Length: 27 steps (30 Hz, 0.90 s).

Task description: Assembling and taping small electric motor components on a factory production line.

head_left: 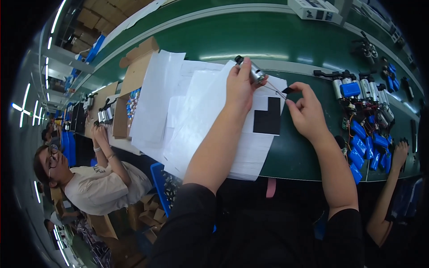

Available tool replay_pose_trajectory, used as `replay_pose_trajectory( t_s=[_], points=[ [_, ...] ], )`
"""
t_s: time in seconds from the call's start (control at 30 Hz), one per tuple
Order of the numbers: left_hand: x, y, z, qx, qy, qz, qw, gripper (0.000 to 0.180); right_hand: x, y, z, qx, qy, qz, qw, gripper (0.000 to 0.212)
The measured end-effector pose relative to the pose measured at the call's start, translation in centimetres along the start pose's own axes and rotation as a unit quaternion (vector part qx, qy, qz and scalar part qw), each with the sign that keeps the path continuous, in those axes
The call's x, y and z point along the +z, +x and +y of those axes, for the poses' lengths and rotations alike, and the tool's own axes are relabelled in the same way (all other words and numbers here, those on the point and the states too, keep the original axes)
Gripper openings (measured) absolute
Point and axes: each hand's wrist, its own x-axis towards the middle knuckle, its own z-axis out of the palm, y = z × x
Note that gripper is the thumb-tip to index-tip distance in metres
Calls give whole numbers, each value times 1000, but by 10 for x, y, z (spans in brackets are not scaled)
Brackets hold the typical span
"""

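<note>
My left hand [240, 87] is closed around a silver cylinder [255, 73] with a black end, which looks like a small motor. It is held tilted above the white sheets. From the cylinder's lower end thin wires [275, 89] run toward my right hand [307, 109]. Between that hand's thumb and forefinger is a small black piece [288, 90], apparently a strip of sticker; the wire ends reach close to these fingertips. Below the cylinder, a white sheet carries a black L-shaped patch [267, 120]. Loose white sheets [196, 107] lie under my left forearm.
Right of me are several silver cylinders [366, 89] with wires and blue-wrapped packs [357, 149]. A co-worker's hand [401, 154] is beside them. An open cardboard box [123, 111] stands left, near another person's hands [102, 134]. A blue bin [158, 178] sits below the table edge.
</note>
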Motion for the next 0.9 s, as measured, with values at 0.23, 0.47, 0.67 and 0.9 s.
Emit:
replay_pose_trajectory(
  t_s=[0.23,0.47,0.67,0.9],
  points=[
    [6,0,-6,11,-73,-22,997,34,10,4,11,-49,-92,55,993,43],
    [7,-3,-1,-28,-115,-23,993,34,4,1,15,-40,-151,54,986,46],
    [3,2,-11,0,-56,-17,998,33,-1,0,19,-24,-187,60,980,51],
    [0,2,-10,14,-30,-3,999,35,-4,1,19,22,-75,36,996,41]
  ],
)
